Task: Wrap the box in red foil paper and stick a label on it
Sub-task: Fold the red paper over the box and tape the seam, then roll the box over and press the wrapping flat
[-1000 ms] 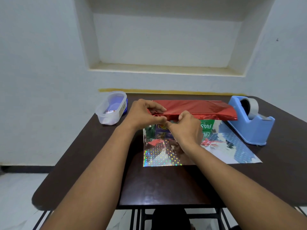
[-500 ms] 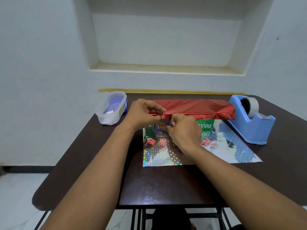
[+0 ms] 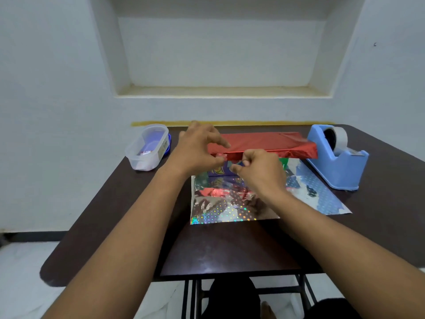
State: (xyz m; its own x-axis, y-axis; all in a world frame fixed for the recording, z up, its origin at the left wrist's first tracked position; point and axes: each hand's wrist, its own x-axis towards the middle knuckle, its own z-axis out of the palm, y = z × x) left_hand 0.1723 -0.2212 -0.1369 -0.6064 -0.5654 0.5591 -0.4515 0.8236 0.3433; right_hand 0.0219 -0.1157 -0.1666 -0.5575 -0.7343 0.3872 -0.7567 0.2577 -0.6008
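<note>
Landmark: box [image 3: 226, 170], standing on the table [image 3: 220, 247], its near face showing purple and green print.

Clear plastic container [image 3: 147, 147] well to the left of the box, near the table's left edge; something blue inside, detail too small to read.

My left hand [image 3: 197, 149] at the box's upper left corner. Thumb and a finger curl in at the front edge of the red foil paper [image 3: 264, 145] there; index finger lies out over the top of the foil. Looks like a pinch on the foil edge, though the contact point is partly hidden.

Foil covers the top of the box and overhangs to the right of it; its silvery holographic side spreads flat on the table in front of the box.

My right hand [image 3: 259, 172] just in front of the box's near face, fingers curled, fingertips pinching at the foil's lower front edge beside my left thumb. Hands nearly touching.

Blue tape dispenser [image 3: 337, 157] to the right of the box, roll of tape mounted, the overhanging foil end just beside it
</note>
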